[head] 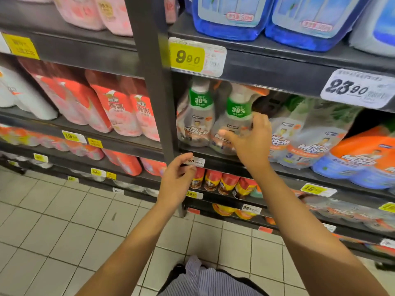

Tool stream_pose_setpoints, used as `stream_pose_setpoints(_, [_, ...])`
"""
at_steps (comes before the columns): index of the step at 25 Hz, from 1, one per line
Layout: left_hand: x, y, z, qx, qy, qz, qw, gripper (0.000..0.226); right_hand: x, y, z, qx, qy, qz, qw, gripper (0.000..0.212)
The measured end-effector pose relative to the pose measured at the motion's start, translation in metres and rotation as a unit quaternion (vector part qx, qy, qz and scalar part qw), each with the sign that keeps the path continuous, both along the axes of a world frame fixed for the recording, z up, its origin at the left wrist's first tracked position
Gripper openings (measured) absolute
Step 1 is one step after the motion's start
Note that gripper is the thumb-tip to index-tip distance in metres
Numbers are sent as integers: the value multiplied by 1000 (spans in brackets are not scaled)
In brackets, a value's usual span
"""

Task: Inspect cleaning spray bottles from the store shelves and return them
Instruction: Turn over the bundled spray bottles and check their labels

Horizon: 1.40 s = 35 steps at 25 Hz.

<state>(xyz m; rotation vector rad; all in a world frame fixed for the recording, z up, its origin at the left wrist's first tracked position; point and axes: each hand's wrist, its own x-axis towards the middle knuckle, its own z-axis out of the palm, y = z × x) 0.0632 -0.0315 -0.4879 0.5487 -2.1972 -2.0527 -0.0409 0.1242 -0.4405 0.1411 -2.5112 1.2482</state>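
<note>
Right hand [252,137] grips a spray bottle [237,112] between its twin [199,116] and pouches [307,135]; left hand [177,178] hangs loosely curled, empty, by the post [158,103].

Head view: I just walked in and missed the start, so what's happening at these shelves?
A person faces store shelves of cleaners. Their right hand is on a Mr Muscle spray bottle standing on the shelf, thumb across its front; whether it grips is unclear. The left hand hovers loosely curled, empty, by a price tag below.
</note>
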Motion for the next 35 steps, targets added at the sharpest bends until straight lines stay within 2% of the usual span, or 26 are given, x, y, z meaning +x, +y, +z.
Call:
stream_pose_setpoints(4, [-6, 0, 0, 0, -3, -26, 1000, 39, -2, 6, 2, -65, -51, 69, 994, 53])
stream_pose_setpoints(7, [-11, 0, 0, -20, -7, -39, 999, 48, 3, 8, 0, -97, -41, 79, 991, 51])
stream_pose_setpoints(9, [-15, 0, 3, -10, 12, -51, 999, 54, 11, 10, -2, -160, -25, 73, 984, 44])
stream_pose_setpoints(12, [-16, 5, 5, 7, 27, -79, 997, 79, 23, 21, -4, -260, -42, 53, 963, 34])
stream_pose_setpoints(14, [-20, 9, 8, -11, 14, -83, 996, 102, 33, 36, -6, -281, -67, 47, 956, 31])
stream_pose_setpoints(16, [-25, 6, 7, -12, -1, -97, 995, 110, 46, 49, -5, -307, -95, 57, 945, 28])
stream_pose_setpoints(18, [-24, 0, 6, 67, -40, -136, 988, 114, 60, 57, -2, -356, -115, 67, 925, 28])
stream_pose_setpoints(20, [-14, -3, 3, 164, -73, -194, 964, 106, 73, 63, 1, -406, -131, 64, 902, 31])
stream_pose_setpoints(21, [-8, -1, 1, 184, -74, -215, 956, 100, 77, 65, 2, -419, -137, 59, 896, 32])
stream_pose_setpoints(24, [7, 6, -2, 208, -59, -201, 955, 82, 90, 68, 4, -426, -155, 47, 890, 41])
stream_pose_setpoints(27, [25, 10, 0, 223, -40, -181, 957, 52, 104, 72, 4, -421, -179, 56, 888, 37])
stream_pose_setpoints(32, [64, 19, 9, 260, -3, -170, 951, 69, 126, 81, 16, -397, -197, 92, 892, 52])
stream_pose_setpoints(35, [70, 17, 17, 255, 34, -170, 951, 53, 131, 81, 39, -346, -180, 105, 915, 42])
